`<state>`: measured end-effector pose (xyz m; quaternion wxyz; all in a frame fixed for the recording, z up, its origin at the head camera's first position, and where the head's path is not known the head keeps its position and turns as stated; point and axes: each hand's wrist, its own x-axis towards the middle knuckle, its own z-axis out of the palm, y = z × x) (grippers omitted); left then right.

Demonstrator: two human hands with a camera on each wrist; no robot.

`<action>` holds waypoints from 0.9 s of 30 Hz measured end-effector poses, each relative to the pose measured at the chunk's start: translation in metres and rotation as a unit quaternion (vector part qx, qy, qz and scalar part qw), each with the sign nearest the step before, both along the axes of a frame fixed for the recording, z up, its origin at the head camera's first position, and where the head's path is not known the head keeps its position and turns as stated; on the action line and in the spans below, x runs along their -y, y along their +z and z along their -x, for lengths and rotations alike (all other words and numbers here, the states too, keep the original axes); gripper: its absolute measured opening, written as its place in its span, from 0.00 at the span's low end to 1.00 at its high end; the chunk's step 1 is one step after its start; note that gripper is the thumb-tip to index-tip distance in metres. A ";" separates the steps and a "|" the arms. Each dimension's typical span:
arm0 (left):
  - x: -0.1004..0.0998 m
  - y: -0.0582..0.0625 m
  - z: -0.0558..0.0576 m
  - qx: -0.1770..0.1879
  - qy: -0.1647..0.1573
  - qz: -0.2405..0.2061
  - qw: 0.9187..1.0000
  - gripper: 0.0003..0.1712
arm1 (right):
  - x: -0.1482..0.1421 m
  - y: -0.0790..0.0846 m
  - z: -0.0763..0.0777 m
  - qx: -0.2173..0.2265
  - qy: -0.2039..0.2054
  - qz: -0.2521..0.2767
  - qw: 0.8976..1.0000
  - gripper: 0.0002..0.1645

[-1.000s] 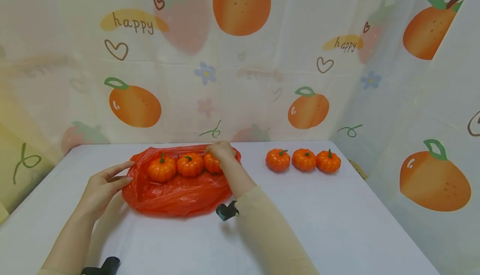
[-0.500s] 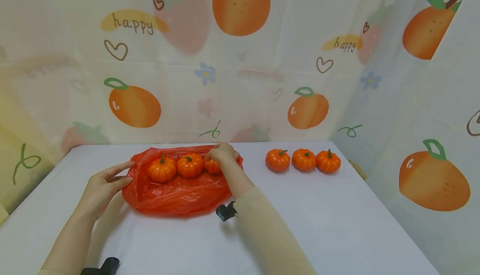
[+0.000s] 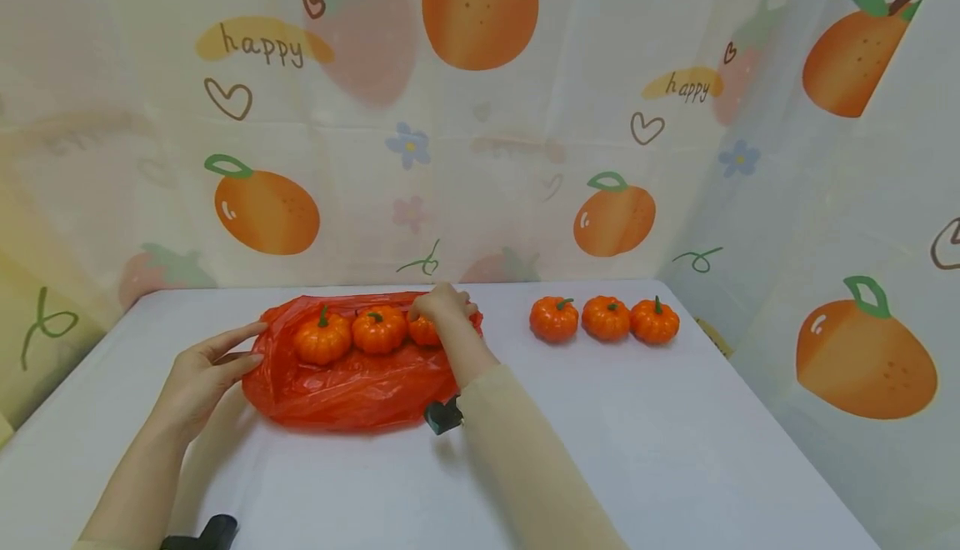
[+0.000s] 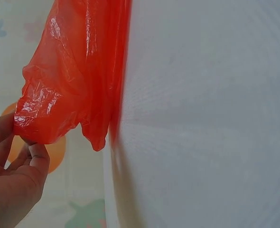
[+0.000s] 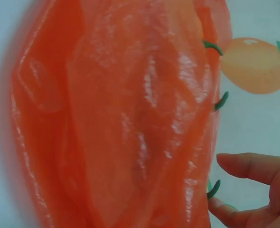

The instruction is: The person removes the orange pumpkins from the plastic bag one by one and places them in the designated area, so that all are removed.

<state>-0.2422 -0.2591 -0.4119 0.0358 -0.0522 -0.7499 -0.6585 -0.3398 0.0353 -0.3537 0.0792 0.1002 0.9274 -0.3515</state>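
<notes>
A red plastic bag (image 3: pixel 352 392) lies on the table with its mouth spread and three small orange pumpkins in a row inside. The left pumpkin (image 3: pixel 323 340) and middle pumpkin (image 3: pixel 379 330) show fully; the right pumpkin (image 3: pixel 423 332) is partly covered by my right hand (image 3: pixel 447 308). In the right wrist view, the thumb (image 5: pixel 242 164) stands apart from the index finger, whose tip is close by a green stem (image 5: pixel 214 190). My left hand (image 3: pixel 198 379) pinches the bag's left edge, its thumb and fingers meeting the red film (image 4: pixel 40 118) in the left wrist view.
Three more orange pumpkins stand in a row at the back right: one (image 3: pixel 554 319), another (image 3: pixel 606 318) and a third (image 3: pixel 655 321). A white cloth covers the table (image 3: pixel 637 450). Behind it hangs a fruit-printed curtain (image 3: pixel 495 117).
My right hand has loosened over the right pumpkin in the bag, its fingers spreading. My left hand keeps its place at the bag's edge.
</notes>
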 end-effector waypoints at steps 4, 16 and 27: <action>-0.001 0.001 -0.001 0.002 0.002 0.011 1.000 0.26 | -0.001 -0.004 -0.003 0.006 -0.015 0.018 1.000 0.25; -0.001 0.001 -0.001 -0.009 -0.004 -0.014 1.000 0.25 | -0.008 -0.019 -0.003 -0.006 -0.023 0.036 0.999 0.30; -0.001 0.001 -0.001 -0.013 -0.012 -0.028 0.999 0.24 | -0.011 -0.027 -0.005 -0.027 -0.013 0.021 0.999 0.44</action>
